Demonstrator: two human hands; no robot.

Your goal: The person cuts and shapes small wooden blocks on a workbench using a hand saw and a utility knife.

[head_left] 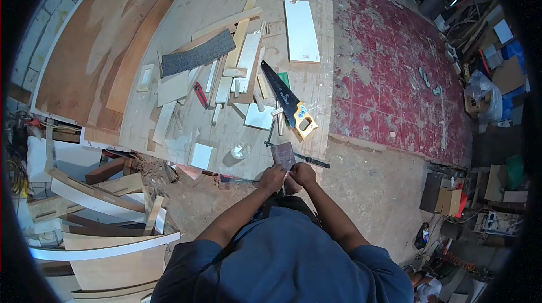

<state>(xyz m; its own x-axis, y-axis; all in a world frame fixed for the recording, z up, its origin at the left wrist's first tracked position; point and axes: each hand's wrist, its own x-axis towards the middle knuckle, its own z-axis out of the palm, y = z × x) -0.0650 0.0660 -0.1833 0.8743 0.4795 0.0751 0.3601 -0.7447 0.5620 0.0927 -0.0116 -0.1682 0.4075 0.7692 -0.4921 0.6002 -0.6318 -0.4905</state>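
My left hand [273, 178] and my right hand [303, 173] meet close together at the table's near edge, in front of my body. The fingers of both are bent and pinched together. A small pale bit shows between the fingertips, too small to name. Under and between my hands lies a flat reddish-brown rectangular piece [283, 155], its near part partly covered by them. Just right of it rests a dark strip-like tool [312, 160]. Beyond lies a handsaw [287, 99] with a black blade and a yellow handle.
On the wooden table [226, 128] are a clear container [240, 151], a red-and-black tool [200, 94], a grey speckled strip [197, 53], a white board [302, 31] and several wood offcuts. Curved wooden pieces [107, 246] are piled at left. Red flooring [389, 66] stretches right.
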